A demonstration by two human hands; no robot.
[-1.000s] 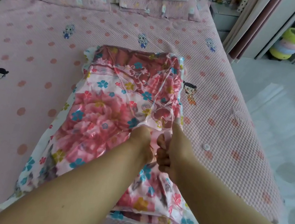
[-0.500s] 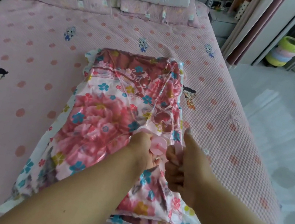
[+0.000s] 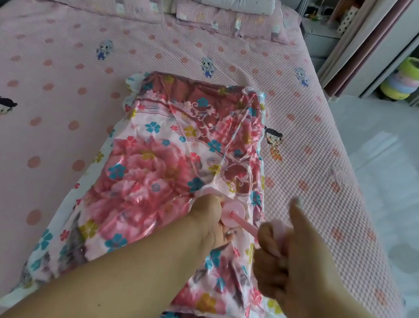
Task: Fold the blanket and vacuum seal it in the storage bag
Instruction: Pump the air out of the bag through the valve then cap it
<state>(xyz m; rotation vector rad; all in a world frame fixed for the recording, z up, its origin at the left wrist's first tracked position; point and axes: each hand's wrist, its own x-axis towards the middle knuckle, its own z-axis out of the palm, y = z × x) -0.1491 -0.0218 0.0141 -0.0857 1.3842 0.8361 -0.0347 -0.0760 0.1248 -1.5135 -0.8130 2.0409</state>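
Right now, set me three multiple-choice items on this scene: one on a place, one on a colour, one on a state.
1. Where does the storage bag lie?
A. on the floor
B. on the bed
C. on a shelf

2. What colour is the hand pump at the bag?
A. pink
B. green
C. black

3. What is the right hand doing?
A. lying flat on the bed
B. holding a pillow
C. gripping the pump handle, with the rod showing

Answers: 1 B, the bag with the floral blanket inside rests on the pink dotted bedspread. 2 A, its round body and rod are pink. 3 C, the fingers curl round the handle, while the left hand holds the pump body at the bag.
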